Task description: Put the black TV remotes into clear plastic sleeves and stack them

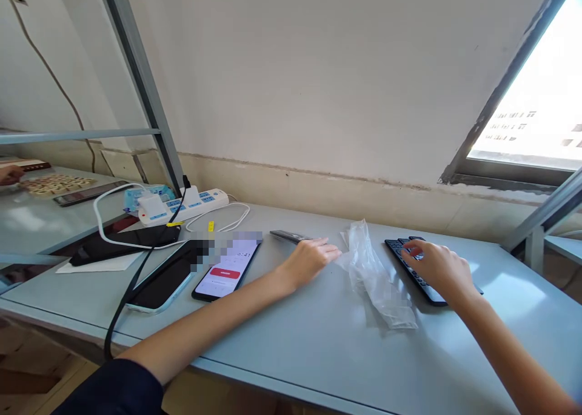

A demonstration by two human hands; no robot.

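Observation:
My left hand (313,258) lies low over the desk with its fingers stretched out, their tips at the edge of a crumpled clear plastic bag (370,278). A dark flat object (285,235) lies just behind this hand, partly hidden by it. My right hand (439,268) is above a black keypad-like device (425,285), with thumb and forefinger curved and a gap between them. The hand covers part of the device, and another small dark piece shows behind the fingers.
A lit phone (225,272), a dark phone (161,282) and another black device (122,243) lie at the left. Behind them are a white power strip (195,204) and cables. Metal frame posts stand at both sides. Another person's hand (11,174) shows at far left.

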